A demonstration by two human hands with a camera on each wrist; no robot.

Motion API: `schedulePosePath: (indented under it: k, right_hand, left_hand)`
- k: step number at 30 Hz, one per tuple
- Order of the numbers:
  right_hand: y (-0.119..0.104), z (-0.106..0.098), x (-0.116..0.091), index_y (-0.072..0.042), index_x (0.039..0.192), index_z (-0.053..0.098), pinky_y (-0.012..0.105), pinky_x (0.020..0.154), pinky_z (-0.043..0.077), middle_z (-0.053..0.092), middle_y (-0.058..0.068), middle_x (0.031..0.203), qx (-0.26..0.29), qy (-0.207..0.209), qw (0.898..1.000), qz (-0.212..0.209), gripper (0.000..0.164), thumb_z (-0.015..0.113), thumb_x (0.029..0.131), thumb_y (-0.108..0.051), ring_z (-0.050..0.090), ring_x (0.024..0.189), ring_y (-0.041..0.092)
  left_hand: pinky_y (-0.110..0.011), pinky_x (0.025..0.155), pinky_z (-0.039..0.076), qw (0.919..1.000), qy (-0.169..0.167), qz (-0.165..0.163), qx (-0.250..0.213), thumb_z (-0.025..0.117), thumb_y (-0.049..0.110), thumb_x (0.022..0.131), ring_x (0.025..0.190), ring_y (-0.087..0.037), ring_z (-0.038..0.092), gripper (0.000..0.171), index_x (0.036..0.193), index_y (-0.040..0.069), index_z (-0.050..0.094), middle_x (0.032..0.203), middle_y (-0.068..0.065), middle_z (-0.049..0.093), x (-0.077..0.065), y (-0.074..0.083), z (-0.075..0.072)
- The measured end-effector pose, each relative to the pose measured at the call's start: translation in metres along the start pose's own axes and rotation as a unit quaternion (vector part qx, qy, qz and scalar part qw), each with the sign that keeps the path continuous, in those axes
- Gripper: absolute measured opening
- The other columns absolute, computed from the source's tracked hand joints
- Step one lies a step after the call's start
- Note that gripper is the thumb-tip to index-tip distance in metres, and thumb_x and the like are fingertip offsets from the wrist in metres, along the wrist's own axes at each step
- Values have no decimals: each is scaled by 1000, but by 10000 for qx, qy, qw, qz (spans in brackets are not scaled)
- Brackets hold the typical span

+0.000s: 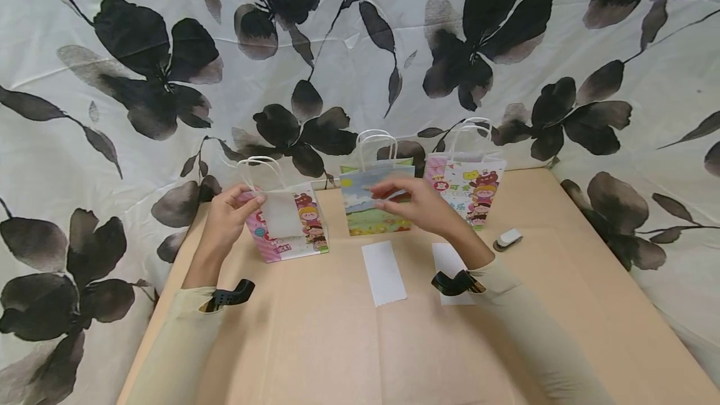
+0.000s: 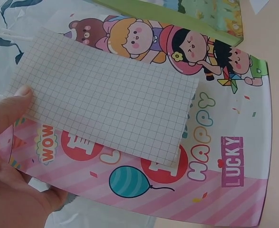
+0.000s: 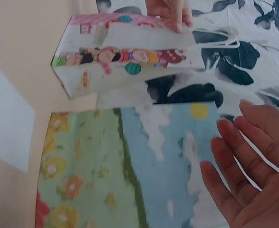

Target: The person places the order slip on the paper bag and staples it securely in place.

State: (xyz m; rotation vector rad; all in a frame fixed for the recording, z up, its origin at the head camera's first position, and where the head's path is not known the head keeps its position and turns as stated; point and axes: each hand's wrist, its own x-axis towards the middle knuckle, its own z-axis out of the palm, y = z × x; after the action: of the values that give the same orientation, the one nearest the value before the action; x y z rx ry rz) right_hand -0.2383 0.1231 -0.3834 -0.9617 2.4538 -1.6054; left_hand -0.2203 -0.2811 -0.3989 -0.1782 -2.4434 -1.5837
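Observation:
My left hand (image 1: 225, 214) pinches a slip of grid paper (image 2: 110, 95) against the front of a pink-and-white paper gift bag (image 1: 312, 244), near its top edge. The thumb lies on the slip and the other fingers are behind the bag. Cartoon children, a balloon and the word "LUCKY" decorate this bag. In the middle stands a second gift bag (image 1: 360, 220) with a painted sky and flower meadow. My right hand (image 1: 419, 202) hovers in front of it, fingers relaxed and slightly bent, holding nothing; the right wrist view shows the palm beside the bag's top edge.
A third gift bag (image 1: 464, 189) with cartoon children stands at the right. Two white paper slips lie on the table (image 1: 326, 342): one slip (image 1: 385, 274) in the middle, another slip (image 1: 447, 258) partly under my right wrist. A small white-and-black stapler-like object (image 1: 508, 239) lies farther right. Floral cloth (image 1: 360, 49) hangs behind.

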Motion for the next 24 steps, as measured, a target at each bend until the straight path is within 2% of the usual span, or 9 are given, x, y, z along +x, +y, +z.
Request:
schedulePosePath:
  k: [7, 15, 24]
  right_hand:
    - [21, -22, -22, -5, 126, 69, 46, 96, 53, 71, 3, 120, -61, -76, 9997, 216, 34, 73, 95, -20, 66, 110, 22]
    - [42, -47, -47, -4, 127, 67, 54, 99, 49, 69, 12, 124, -163, 1, 9983, 559, 33, 71, 95, -8, 63, 114, 29]
    - [64, -72, -70, -10, 128, 69, 53, 103, 48, 68, 8, 126, -482, -46, 9954, 832, 32, 71, 96, -14, 62, 118, 31]
  left_hand:
    - [-20, 76, 53, 10000, -8, 38, -30, 72, 21, 96, 87, -11, 64, 29, 113, -2, 67, 93, 1, 73, -2, 0, 1]
    - [-22, 77, 53, 10000, -32, -40, 25, 72, 23, 96, 89, -13, 64, 31, 114, -1, 68, 95, 2, 73, -2, 0, 2]
    - [-21, 79, 54, 9999, -34, -110, 36, 71, 27, 97, 90, -14, 64, 33, 114, 0, 67, 98, -3, 73, -4, 0, 2]
